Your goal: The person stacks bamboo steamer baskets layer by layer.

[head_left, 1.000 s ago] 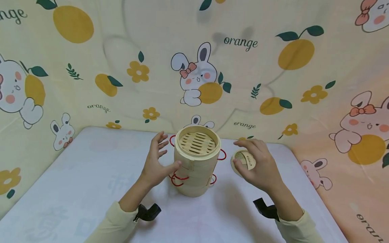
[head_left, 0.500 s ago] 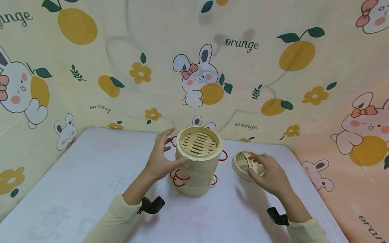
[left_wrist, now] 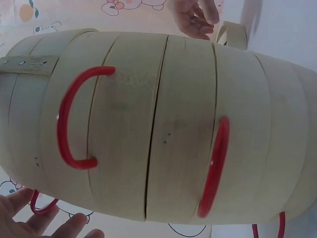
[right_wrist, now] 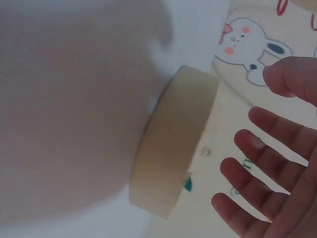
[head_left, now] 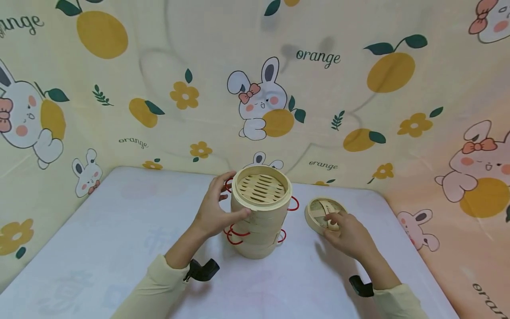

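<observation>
A tall bamboo steamer (head_left: 255, 226) stands upright on the table, with a slotted base inside its uncovered top tier and red loop handles on its sides. My left hand (head_left: 215, 210) is at its upper left, thumb across the front just below the rim. In the left wrist view its spread fingers (left_wrist: 67, 229) lie beside a red handle (left_wrist: 44, 208). To the right, a round bamboo lid (head_left: 313, 224) with a strap across its top lies on the table. Over its near edge hovers my right hand (head_left: 350, 235); the right wrist view shows its fingers (right_wrist: 270, 161) apart from the lid (right_wrist: 173, 144).
The white-covered table (head_left: 115, 230) ends at a backdrop (head_left: 215, 57) printed with rabbits and oranges. On each wrist sits a black mount, the left mount (head_left: 204, 270) and the right mount (head_left: 361, 286).
My left hand has come in to the steamer's upper side. The right hand has moved right and down over the lid, its fingers drawing closer together. Steamer and lid have stayed put.
</observation>
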A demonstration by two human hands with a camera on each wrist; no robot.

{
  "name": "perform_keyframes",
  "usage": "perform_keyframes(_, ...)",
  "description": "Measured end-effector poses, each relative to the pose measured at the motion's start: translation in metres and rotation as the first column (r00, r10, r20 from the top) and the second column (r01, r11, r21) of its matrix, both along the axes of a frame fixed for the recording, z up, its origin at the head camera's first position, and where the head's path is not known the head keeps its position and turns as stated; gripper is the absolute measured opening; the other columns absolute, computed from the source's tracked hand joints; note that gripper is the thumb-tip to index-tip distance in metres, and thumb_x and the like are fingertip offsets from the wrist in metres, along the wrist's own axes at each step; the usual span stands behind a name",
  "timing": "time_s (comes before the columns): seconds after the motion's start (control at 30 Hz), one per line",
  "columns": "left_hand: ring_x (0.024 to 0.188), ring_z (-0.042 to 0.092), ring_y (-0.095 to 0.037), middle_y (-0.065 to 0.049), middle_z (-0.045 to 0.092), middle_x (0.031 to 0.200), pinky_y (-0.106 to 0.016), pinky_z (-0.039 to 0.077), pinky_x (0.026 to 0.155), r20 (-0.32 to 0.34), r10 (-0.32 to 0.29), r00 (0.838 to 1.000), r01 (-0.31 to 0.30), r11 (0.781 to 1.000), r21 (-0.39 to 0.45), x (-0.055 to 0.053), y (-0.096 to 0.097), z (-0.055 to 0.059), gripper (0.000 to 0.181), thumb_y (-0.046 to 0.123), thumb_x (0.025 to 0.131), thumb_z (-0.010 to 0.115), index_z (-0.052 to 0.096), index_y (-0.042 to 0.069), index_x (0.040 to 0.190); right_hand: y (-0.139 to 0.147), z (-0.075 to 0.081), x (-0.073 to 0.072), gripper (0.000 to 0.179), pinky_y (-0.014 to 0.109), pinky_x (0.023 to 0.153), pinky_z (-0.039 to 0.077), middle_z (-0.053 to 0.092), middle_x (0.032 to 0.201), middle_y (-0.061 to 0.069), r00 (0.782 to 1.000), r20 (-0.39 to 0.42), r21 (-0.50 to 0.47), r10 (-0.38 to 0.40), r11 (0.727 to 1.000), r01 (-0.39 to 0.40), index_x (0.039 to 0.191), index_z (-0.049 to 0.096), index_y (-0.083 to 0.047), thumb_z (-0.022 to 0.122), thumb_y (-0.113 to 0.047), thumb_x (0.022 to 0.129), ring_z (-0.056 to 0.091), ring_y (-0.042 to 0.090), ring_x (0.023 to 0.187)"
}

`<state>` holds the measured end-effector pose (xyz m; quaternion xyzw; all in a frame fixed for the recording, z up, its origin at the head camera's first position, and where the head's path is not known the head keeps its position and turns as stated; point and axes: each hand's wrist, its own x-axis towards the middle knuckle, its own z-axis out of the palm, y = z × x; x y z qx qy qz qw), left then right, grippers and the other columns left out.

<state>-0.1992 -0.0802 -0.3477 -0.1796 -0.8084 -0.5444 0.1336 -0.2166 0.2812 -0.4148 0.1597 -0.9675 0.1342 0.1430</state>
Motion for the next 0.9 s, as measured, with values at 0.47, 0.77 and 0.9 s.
perform_keyframes(0.47,0.111,0.043,-0.024,-0.011,0.039,0.126,-0.044,0.041,0.089,-0.004,-0.023,1.000,0.024,0.999,0.029,0.014,0.007,0.021,0.083,0.018,0.062,0.075,0.032,0.010,0.132,-0.001,-0.013,-0.007,0.022,0.027,0.056,0.037,0.054,0.076,0.000,1.000,0.030,-0.007,0.000,1.000,0.000,0.089,0.062,-0.017,0.067,-0.026,0.069,0.050,0.015,0.068)
perform_keyframes(0.77,0.109,0.044,-0.020,-0.005,0.040,0.126,-0.039,0.041,0.087,-0.034,-0.020,0.999,0.021,1.000,0.022,0.005,0.007,0.012,0.086,0.026,0.059,0.077,0.032,0.016,0.132,-0.002,-0.015,-0.009,0.019,0.026,0.056,0.036,0.053,0.074,-0.002,0.999,0.051,-0.002,-0.003,1.000,0.003,0.085,0.062,-0.019,0.067,-0.025,0.067,0.048,0.013,0.067)
perform_keyframes(0.9,0.106,0.044,-0.011,0.003,0.040,0.124,-0.034,0.042,0.084,-0.063,-0.004,0.998,0.004,1.000,0.005,-0.008,0.005,-0.005,0.088,0.037,0.057,0.078,0.031,0.026,0.131,-0.002,-0.015,-0.009,0.018,0.024,0.054,0.036,0.051,0.072,-0.004,0.998,0.056,-0.004,0.003,1.000,-0.002,0.084,0.062,-0.020,0.066,-0.026,0.068,0.045,0.010,0.065)
